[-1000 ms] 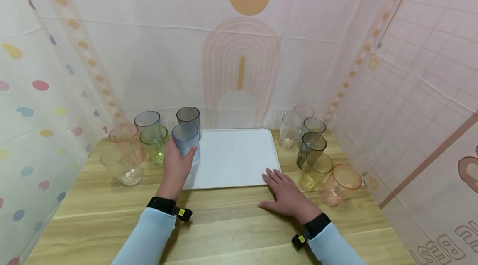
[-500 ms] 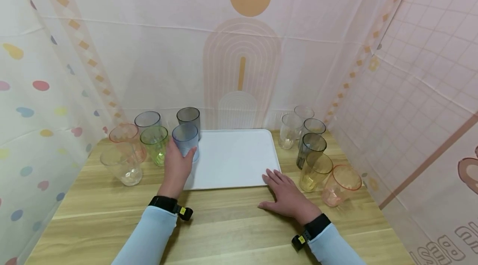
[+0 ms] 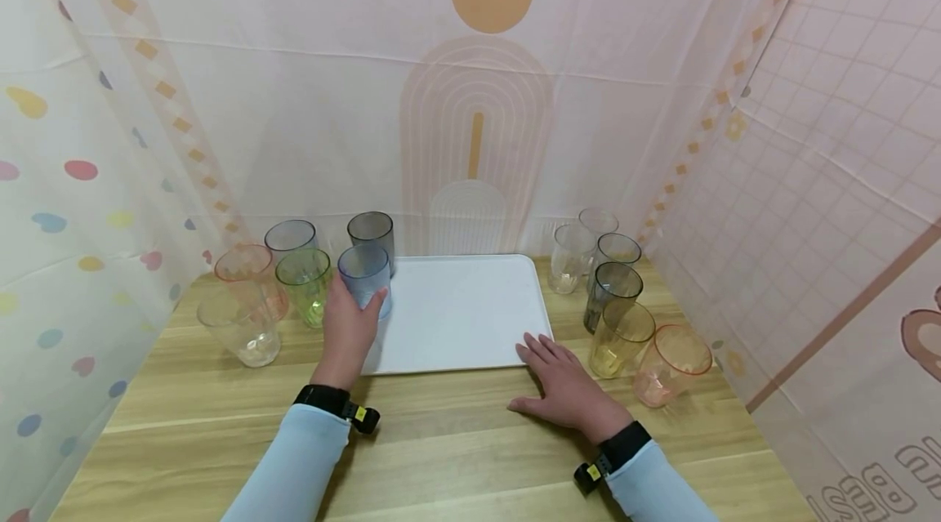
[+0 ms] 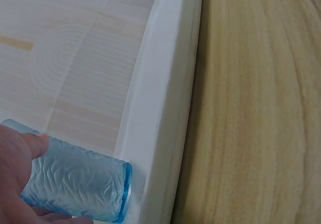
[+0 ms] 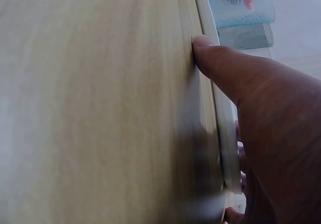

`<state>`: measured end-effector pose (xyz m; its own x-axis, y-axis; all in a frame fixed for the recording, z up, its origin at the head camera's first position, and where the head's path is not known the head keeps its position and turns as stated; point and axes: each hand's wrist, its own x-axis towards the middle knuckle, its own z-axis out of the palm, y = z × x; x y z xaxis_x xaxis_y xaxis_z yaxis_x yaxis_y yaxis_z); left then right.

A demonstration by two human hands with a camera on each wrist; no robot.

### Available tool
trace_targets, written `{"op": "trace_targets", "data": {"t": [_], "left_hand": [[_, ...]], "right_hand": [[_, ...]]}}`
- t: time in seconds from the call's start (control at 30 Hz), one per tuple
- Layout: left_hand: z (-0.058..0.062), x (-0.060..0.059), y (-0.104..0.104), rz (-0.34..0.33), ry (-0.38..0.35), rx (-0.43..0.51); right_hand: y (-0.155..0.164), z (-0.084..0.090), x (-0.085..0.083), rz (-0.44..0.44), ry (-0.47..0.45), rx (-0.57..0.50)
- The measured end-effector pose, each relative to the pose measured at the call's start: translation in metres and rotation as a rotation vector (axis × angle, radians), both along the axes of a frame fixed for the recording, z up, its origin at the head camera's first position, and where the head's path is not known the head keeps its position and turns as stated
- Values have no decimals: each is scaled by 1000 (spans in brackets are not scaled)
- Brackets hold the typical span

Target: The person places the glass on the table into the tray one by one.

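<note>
My left hand point(image 3: 349, 334) grips a blue tumbler point(image 4: 80, 179) around its side, thumb on the near right face. The tumbler stands upright at the left part of a white tray point(image 3: 470, 310), its base right at the tray surface in the left wrist view. A dark grey tumbler point(image 3: 373, 233) stands just behind it. At the tray's front right corner rests my right hand point(image 3: 566, 383), fingers spread and fairly straight, fingertips over the rim. Its thumb point(image 5: 220, 58) lies along the table beside the tray edge.
Left of the tray stand a green tumbler point(image 3: 305, 285), a pink one point(image 3: 246, 265), a clear one point(image 3: 253, 334) and a greyish-blue one point(image 3: 290, 234). On the right are several more, including yellow point(image 3: 620, 342), orange-pink point(image 3: 669, 367), dark grey point(image 3: 613, 293) and clear point(image 3: 569, 261) tumblers.
</note>
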<state>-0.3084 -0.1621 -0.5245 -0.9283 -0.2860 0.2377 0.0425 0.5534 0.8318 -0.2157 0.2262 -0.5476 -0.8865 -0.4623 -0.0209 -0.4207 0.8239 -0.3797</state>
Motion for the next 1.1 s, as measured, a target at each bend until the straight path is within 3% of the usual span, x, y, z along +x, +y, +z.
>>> {"op": "trace_targets", "data": {"t": [0.37, 0.47, 0.63, 0.73, 0.9, 1.0, 1.1], "left_hand": [[-1, 3, -1, 14, 10, -13], [1, 12, -2, 11, -12, -7], [8, 41, -9, -21, -12, 55], [14, 62, -18, 4, 44, 96], [17, 94, -47, 140, 231, 84], [16, 106, -69, 215, 346, 45], [13, 114, -92, 287, 383, 13]], "right_hand": [[0, -2, 0, 3, 6, 0], [0, -1, 0, 5, 6, 5], [-1, 1, 1, 4, 2, 9], [-1, 4, 1, 6, 3, 4], [-2, 6, 1, 4, 15, 4], [-2, 5, 1, 2, 15, 6], [-2, 5, 1, 5, 11, 1]]}}
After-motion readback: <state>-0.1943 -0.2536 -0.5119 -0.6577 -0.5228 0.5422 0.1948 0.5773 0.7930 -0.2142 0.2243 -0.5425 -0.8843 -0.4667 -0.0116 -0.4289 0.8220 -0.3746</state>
